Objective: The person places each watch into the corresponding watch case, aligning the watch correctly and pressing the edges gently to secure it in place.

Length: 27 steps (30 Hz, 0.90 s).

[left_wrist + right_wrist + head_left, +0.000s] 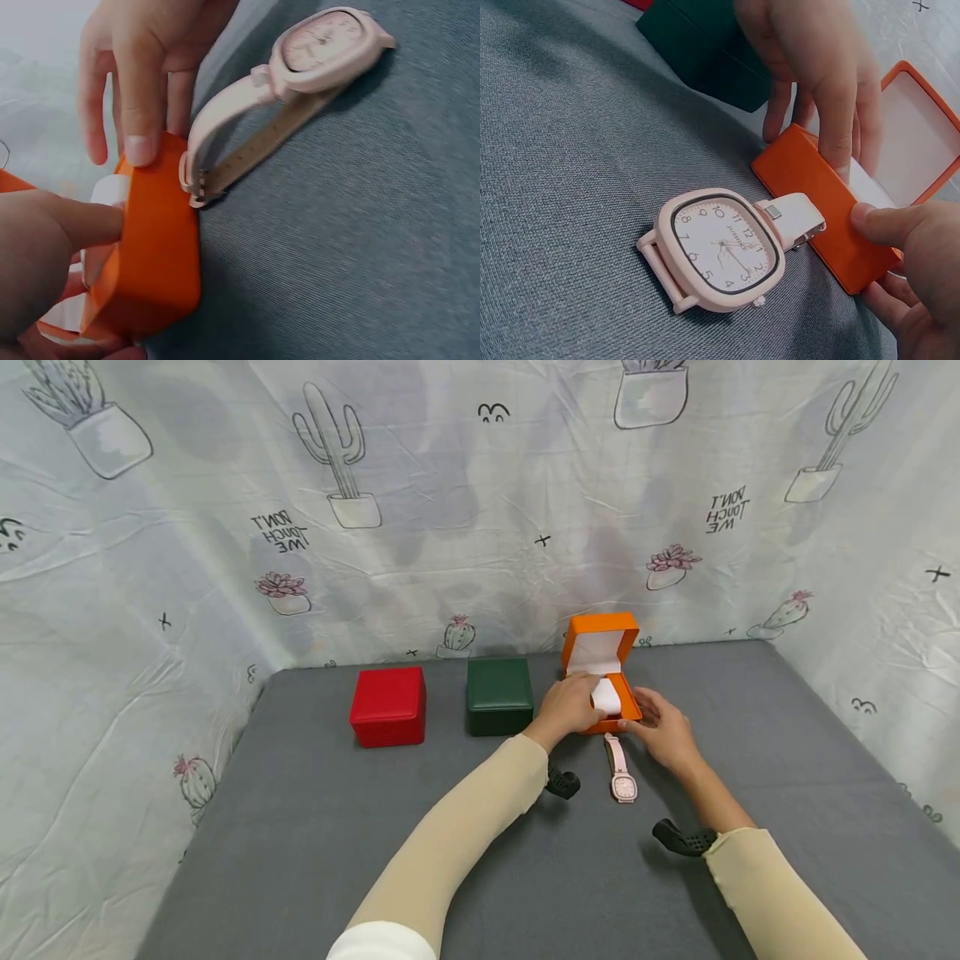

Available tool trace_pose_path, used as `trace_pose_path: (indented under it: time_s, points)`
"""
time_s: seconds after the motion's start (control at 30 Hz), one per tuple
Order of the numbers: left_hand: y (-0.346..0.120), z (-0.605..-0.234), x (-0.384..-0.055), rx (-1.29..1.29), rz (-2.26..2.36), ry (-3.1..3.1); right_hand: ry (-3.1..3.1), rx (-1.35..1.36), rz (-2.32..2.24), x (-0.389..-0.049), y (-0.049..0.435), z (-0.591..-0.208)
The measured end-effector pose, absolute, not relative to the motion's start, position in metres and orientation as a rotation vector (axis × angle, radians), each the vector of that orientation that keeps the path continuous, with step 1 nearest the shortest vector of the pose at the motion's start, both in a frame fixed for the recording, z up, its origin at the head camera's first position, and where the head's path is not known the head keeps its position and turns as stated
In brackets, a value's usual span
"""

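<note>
An orange watch box [632, 693] stands with its lid raised, showing a white lining. Inside it is a white cushion [607, 697]. My left hand [567, 703] reaches in from the left, thumb and index finger pinching the cushion while other fingers hang outside the box's side. With the thumb on the front wall [799, 180] and fingers around the side, my right hand [666, 732] grips the box's right corner. Directly in front lies a pink wristwatch [623, 787], its square dial facing up and its buckled strap end right at the box's front.
To the left of the orange box stand a closed dark green box [500, 697] and, farther left, a closed red box [387, 706]. A grey cloth [315, 843] covers the table. Behind hangs a pale curtain [450, 527] printed with cacti.
</note>
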<state>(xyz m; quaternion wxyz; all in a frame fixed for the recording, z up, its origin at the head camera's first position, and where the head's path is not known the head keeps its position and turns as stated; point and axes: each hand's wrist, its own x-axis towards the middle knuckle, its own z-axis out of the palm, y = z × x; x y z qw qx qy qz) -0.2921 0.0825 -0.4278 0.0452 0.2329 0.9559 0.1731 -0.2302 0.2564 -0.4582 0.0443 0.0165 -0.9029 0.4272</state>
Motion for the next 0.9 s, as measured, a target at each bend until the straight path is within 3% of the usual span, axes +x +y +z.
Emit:
trace_pose_path:
  time_s: [0.43, 0.9]
  points:
    - [0.093, -0.43, -0.302, 0.598, 0.624, 2.896, -2.72, 0.049, 1.308, -0.232, 0.252, -0.461]
    - [0.094, -0.429, -0.3, 0.644, 0.701, 2.823, -2.728, 0.027, 1.297, -0.232, 0.257, -0.462]
